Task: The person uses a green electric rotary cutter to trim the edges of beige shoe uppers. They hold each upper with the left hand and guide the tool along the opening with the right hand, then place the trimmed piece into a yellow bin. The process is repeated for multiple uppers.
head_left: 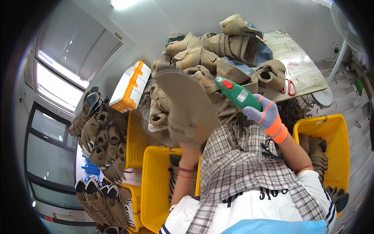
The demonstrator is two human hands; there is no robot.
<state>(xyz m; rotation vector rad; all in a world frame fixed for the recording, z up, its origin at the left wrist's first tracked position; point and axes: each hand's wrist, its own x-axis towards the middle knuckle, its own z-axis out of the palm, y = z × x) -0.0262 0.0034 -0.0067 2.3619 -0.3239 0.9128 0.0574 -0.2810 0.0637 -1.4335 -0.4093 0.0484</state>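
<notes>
My left hand (190, 150) holds up a tan boot upper (191, 107), slightly blurred. The upper covers its fingers; mainly the wrist and a bit of the hand show below. My right hand (265, 115), in a grey and orange work glove, is wrapped round a green handheld power tool (238, 93) with a red button. The tool's front end points toward the pile, to the right of the raised upper and apart from it. Behind both hands a heap of tan boot uppers (202, 54) covers much of the worktable (300, 64).
Red-handled scissors (291, 87) lie at the table's right edge. Yellow crates (150, 195) stand left and right (341, 148) of me, with uppers inside. More uppers (101, 136) are stacked at left, near a white-and-orange box (130, 85). A fan (344, 25) stands far right.
</notes>
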